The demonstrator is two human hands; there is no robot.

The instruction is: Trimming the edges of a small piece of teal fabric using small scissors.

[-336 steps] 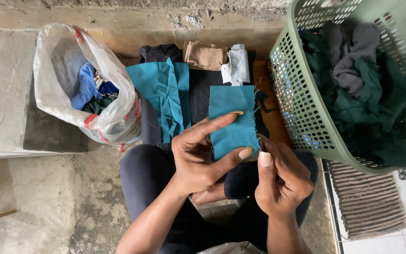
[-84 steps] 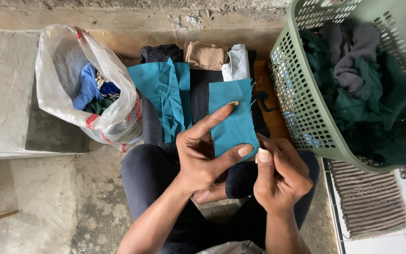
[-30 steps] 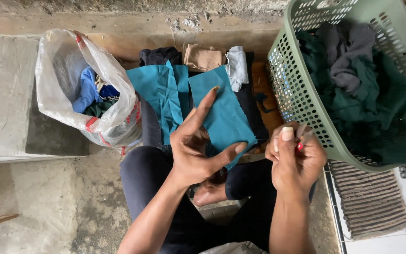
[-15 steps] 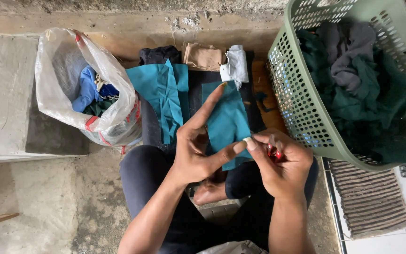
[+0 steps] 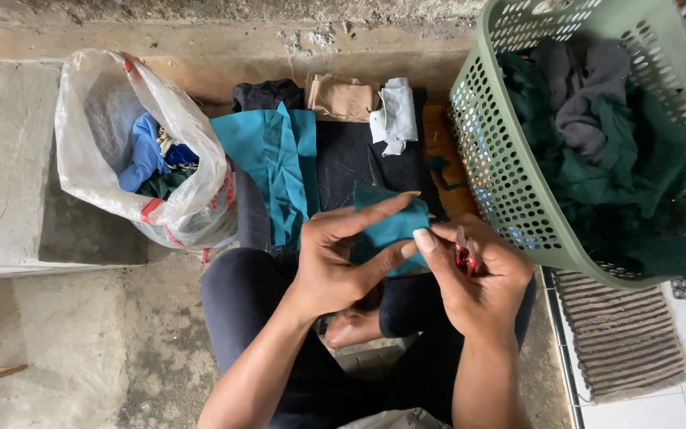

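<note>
- My left hand [image 5: 335,266] grips a small teal cloth piece [image 5: 395,226]: thumb under it, index finger stretched along its upper edge.
- My right hand [image 5: 478,278] is curled closed around a small red-handled tool [image 5: 464,256]; its thumb presses on the right edge of the cloth piece. The tool is mostly hidden in the palm, so I take it for a thread snip but cannot be sure.
- The cloth piece sits between both hands, held above my lap, just in front of a dark board [image 5: 359,163].
- On the board: a larger teal cloth [image 5: 275,163] lying flat at the left, a folded tan cloth [image 5: 343,97] and a pale grey scrap [image 5: 397,115] at the far edge.
- Left of the board, a white plastic bag [image 5: 121,159] stands open, with blue and dark fabric inside.
- To the right, a green basket [image 5: 510,183] with perforated walls, tilted toward me, holds dark green and grey cloth.
- A striped mat [image 5: 625,334] lies below the basket.
</note>
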